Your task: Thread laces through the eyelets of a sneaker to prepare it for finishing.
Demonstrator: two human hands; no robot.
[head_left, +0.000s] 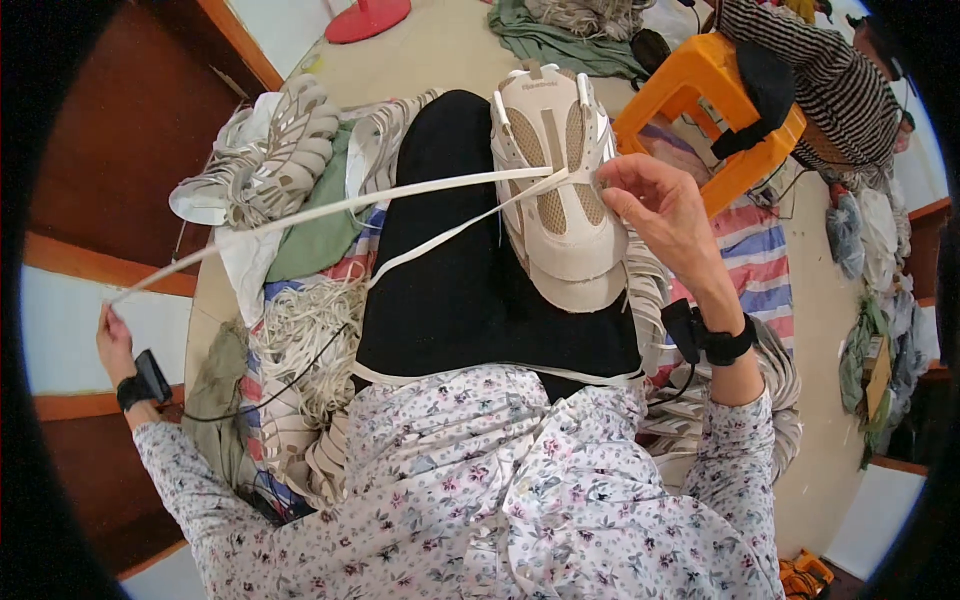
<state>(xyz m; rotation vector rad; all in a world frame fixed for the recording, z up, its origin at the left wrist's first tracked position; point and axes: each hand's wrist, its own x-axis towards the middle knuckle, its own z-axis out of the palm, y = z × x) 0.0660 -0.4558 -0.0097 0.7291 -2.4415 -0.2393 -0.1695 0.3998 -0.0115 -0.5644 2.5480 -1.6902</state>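
A beige shoe upper point(575, 235) with tan mesh panels lies on the black cloth point(430, 290) over my lap, toe end toward me. A flat white shoelace point(350, 203) runs through its front eyelets. One end is pulled taut far out to the left, pinched in the fingers of my left hand point(116, 342). The lace's other length hangs slack across the cloth. At the right edge of the upper, my right hand point(662, 208) has its thumb and forefinger closed on the eyelet side. Exactly what lies between those fingertips is partly hidden.
A tangled heap of white laces point(308, 335) lies left of my lap. More stacked shoe uppers point(290, 150) sit at the far left, others by my right side. An orange stool point(690, 110) stands at the far right, beside a person in a striped top point(830, 80).
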